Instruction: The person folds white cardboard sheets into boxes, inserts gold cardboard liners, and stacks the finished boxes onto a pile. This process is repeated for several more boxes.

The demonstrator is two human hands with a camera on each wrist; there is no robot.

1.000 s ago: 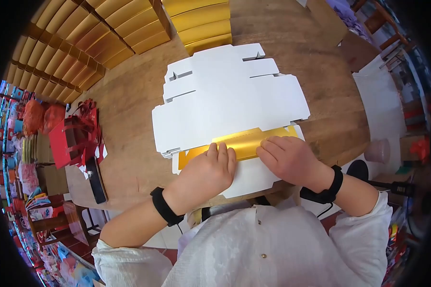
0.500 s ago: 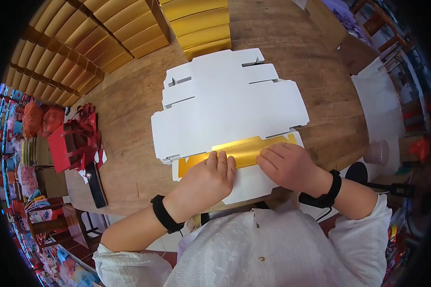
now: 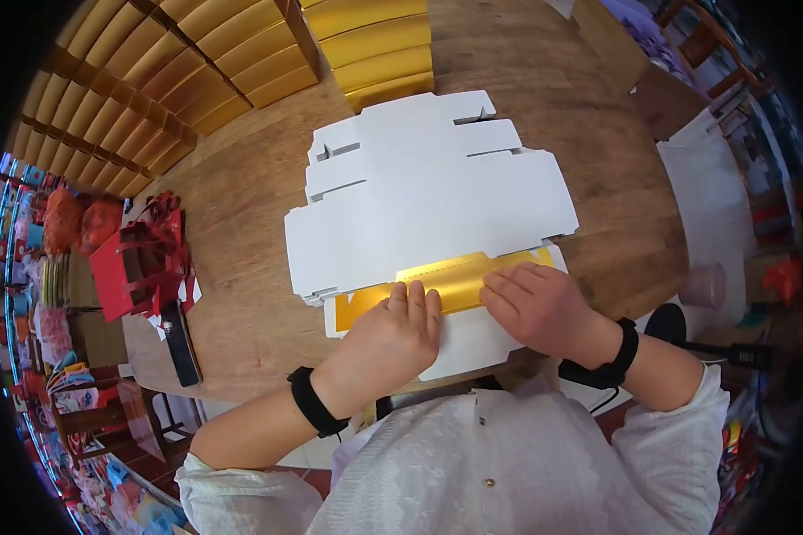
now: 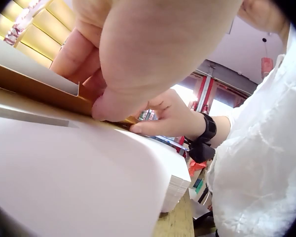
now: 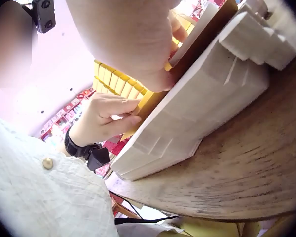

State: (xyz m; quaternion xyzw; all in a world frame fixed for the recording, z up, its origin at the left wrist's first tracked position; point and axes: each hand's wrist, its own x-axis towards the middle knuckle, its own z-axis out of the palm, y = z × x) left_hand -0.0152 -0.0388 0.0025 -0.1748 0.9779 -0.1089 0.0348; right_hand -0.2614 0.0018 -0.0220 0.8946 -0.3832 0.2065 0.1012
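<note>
A stack of flat white cardboard box blanks (image 3: 437, 196) lies in front of the person, its many layers visible along the edge in the right wrist view. On the top blank the near panel is folded over, so its shiny gold side (image 3: 462, 290) faces up. The left hand (image 3: 393, 334) pinches this gold panel left of its middle, thumb below and fingers over it. Right of the middle, the right hand (image 3: 544, 308) pinches the same panel with curled fingers. Both thumbs lie hidden in the head view; the left wrist view shows the left thumb (image 4: 111, 106) at the fold.
Stacked gold boxes (image 3: 143, 85) fill the back left of the wooden table (image 3: 241, 223), with another gold stack (image 3: 375, 49) behind the blanks. A red bag (image 3: 134, 272) and a dark phone-like object (image 3: 180, 348) lie on the left. An open carton (image 3: 638, 71) stands at back right.
Both hands keep their hold on the gold panel and shift very slightly. The whole view has moved a little, leaving the blanks slightly lower in the picture than one second ago.
</note>
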